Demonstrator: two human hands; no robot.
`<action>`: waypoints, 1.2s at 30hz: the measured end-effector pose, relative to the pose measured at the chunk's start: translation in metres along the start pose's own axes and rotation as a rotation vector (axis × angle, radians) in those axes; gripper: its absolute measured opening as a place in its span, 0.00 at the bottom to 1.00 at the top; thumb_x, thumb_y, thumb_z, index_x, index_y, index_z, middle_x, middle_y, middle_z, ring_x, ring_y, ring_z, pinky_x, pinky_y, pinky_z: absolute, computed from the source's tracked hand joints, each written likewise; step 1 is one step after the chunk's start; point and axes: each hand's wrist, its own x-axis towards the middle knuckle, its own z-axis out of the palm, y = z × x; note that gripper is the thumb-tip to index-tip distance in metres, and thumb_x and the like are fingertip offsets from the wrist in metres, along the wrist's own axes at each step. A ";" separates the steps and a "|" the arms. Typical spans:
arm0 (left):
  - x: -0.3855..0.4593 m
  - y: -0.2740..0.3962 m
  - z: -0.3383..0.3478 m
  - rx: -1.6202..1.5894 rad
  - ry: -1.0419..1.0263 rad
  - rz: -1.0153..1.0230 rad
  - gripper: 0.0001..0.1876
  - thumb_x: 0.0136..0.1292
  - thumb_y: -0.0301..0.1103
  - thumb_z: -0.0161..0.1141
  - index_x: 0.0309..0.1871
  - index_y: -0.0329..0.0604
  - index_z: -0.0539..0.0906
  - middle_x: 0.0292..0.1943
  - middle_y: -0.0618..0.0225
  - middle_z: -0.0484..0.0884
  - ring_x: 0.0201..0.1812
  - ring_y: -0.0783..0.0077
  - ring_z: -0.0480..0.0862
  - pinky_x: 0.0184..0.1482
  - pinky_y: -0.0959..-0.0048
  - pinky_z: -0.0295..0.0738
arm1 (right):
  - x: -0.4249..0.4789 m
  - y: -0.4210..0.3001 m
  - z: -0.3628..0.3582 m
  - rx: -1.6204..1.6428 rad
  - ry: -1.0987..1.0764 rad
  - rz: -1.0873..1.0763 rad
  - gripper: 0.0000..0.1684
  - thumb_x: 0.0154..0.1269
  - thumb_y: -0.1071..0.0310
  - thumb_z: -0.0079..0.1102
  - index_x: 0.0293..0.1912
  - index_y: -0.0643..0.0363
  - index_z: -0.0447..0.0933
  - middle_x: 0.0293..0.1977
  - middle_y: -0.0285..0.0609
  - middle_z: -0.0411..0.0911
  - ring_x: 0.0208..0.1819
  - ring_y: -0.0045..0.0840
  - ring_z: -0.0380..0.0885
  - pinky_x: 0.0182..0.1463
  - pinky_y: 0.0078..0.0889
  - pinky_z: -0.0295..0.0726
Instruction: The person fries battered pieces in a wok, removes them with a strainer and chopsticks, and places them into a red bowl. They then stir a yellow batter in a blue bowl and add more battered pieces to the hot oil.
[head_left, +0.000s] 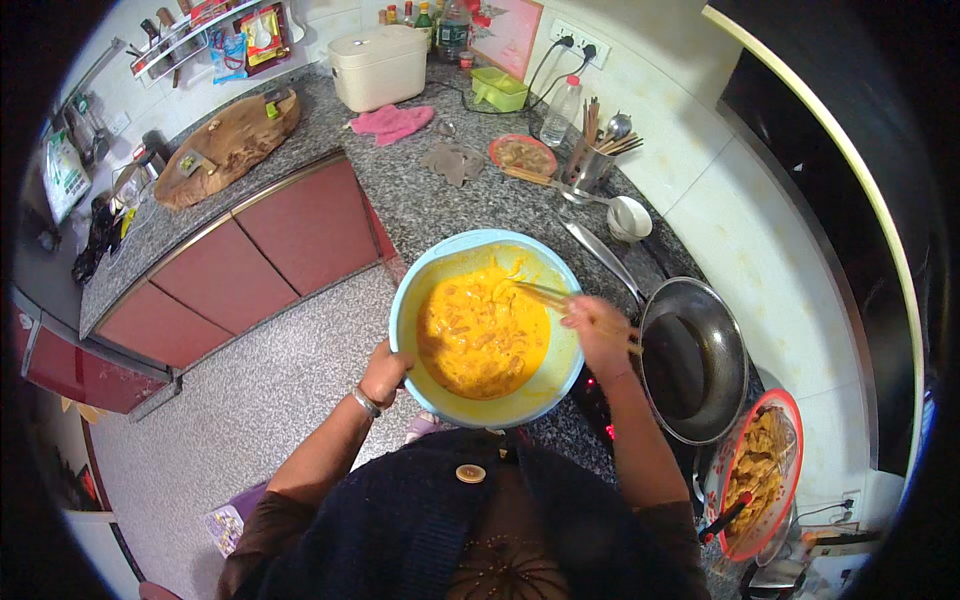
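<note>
A pale blue basin (559, 375) is in front of my body, its inner wall smeared with yellow. Inside lies a yellow, egg-like mixture (480, 334) with lumpy pieces in it. My left hand (386, 375) grips the basin's left rim, a metal band at the wrist. At the right rim, my right hand (600, 330) holds a pair of chopsticks (544, 294), slightly blurred, with their tips in the mixture. Close to the right hand sits a dark frying pan (694, 360), its handle pointing up and left. What the basin's underside rests on is hidden.
An oval red-rimmed dish (761, 480) of browned food stands right of the pan. Behind are a white bowl (630, 219), a metal chopstick holder (589, 166), a small plate (523, 155), a plastic bottle (561, 112) and a cream appliance (377, 69). A wooden board (232, 146) lies far left.
</note>
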 end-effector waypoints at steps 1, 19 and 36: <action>0.000 0.003 0.002 0.019 -0.002 -0.002 0.15 0.50 0.26 0.51 0.42 0.31 0.77 0.25 0.64 0.79 0.19 0.74 0.76 0.18 0.77 0.68 | -0.007 -0.005 0.006 0.099 -0.051 0.026 0.12 0.66 0.67 0.54 0.40 0.67 0.78 0.30 0.43 0.80 0.30 0.21 0.80 0.37 0.22 0.78; 0.006 0.022 0.006 0.129 -0.092 -0.043 0.20 0.48 0.27 0.50 0.47 0.31 0.75 0.29 0.64 0.79 0.23 0.74 0.77 0.20 0.78 0.69 | -0.002 -0.039 0.036 0.047 -0.436 -0.490 0.10 0.59 0.76 0.58 0.43 0.62 0.77 0.36 0.46 0.78 0.38 0.35 0.79 0.41 0.30 0.77; 0.015 -0.001 0.002 -0.014 -0.032 -0.032 0.16 0.49 0.27 0.51 0.42 0.32 0.77 0.25 0.64 0.79 0.18 0.74 0.77 0.16 0.77 0.69 | -0.017 -0.025 -0.013 -0.145 -0.209 -0.160 0.09 0.62 0.71 0.53 0.40 0.64 0.79 0.33 0.47 0.79 0.35 0.32 0.80 0.41 0.29 0.78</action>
